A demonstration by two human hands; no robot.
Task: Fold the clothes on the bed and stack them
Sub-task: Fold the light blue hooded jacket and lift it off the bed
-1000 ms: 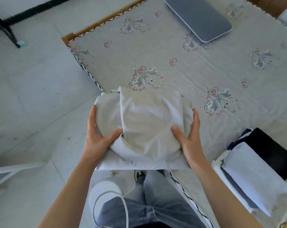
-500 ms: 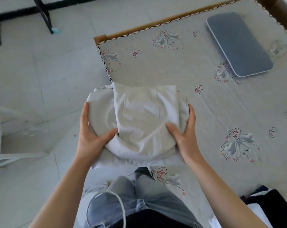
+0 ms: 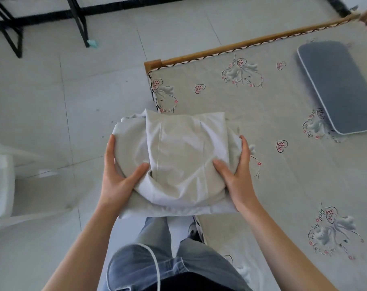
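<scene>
Your left hand (image 3: pixel 117 181) and right hand (image 3: pixel 239 179) each clasp a side of the folded grey garment (image 3: pixel 178 164), thumbs on top, at the bed (image 3: pixel 283 164) corner.

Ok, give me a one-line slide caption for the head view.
Both hands, left and right, hold a folded grey garment at the corner of the patterned bed.
</scene>
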